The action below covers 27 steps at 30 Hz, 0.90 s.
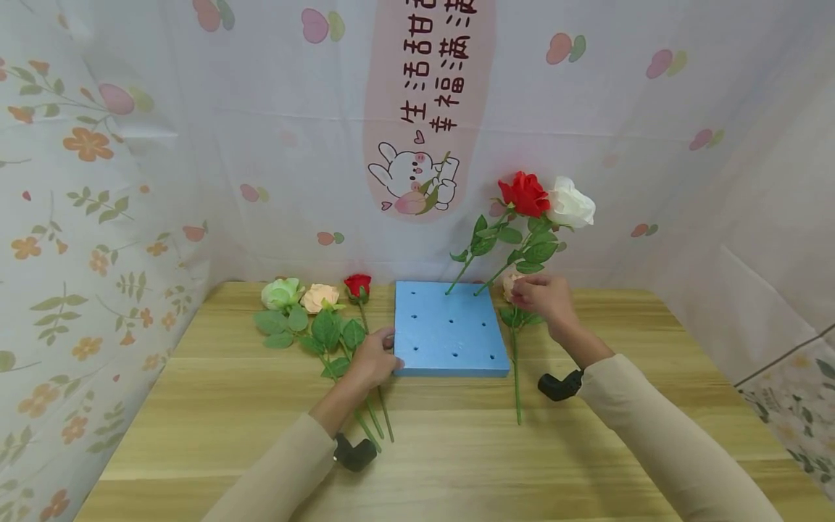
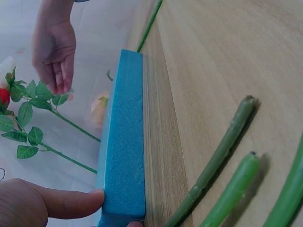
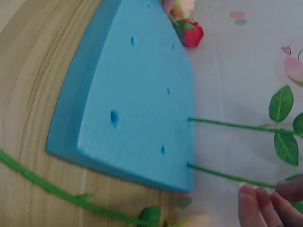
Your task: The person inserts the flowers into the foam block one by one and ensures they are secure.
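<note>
A light-blue foam block (image 1: 430, 335) with several small holes lies on the table. My left hand (image 1: 373, 360) grips its near left corner, the thumb (image 2: 71, 202) on the upper face and a fingertip at the lower edge. Two artificial roses, one red (image 1: 524, 194) and one white (image 1: 570, 203), stand in holes along the block's far edge, leaning right. Close to the white rose's stem is my right hand (image 1: 548, 297), its fingers loosely bent and holding nothing. Beneath that hand a peach rose (image 1: 511, 285) lies beside the block, partly hidden, its stem pointing toward me.
Left of the block lie a pale green rose (image 1: 280, 293), another peach rose (image 1: 320, 297) and a red rose (image 1: 357, 285), their stems crossing near my left forearm. A printed cloth (image 1: 293, 181) hangs behind the wooden table (image 1: 450, 449). Each wrist carries a black device (image 1: 355, 454).
</note>
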### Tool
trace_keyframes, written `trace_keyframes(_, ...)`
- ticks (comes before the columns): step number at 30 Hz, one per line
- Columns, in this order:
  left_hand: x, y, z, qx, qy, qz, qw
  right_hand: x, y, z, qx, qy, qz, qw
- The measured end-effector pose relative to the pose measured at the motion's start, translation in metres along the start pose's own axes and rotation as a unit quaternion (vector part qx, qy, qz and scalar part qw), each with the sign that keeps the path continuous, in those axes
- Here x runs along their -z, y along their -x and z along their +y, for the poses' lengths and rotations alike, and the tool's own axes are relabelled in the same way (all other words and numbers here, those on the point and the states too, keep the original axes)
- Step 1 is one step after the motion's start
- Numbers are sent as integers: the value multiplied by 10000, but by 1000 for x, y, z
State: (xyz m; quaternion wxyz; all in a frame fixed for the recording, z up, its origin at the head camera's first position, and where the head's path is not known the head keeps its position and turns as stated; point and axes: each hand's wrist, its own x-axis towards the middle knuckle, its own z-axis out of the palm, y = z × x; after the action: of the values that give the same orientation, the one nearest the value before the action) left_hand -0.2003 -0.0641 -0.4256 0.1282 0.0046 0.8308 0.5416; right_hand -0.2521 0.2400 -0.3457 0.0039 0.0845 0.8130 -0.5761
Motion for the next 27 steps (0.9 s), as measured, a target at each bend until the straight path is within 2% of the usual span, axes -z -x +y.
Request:
trace_keyframes(7, 0, 1, -1, 6, 6, -22, 10000, 14, -4, 14, -319, 512, -385, 9974)
trace_keyframes(11, 0, 1, -1, -9, 18, -30, 10000, 20, -4, 22, -511, 580, -595, 9952)
trace_keyframes(22, 0, 2, 1, 8, 3, -21, 10000, 25, -14, 43, -1110, 775, -728, 9881)
trace_keyframes(27, 1, 1, 0, 66, 41, -57, 10000, 21, -16, 54, -1135, 833, -817, 9867)
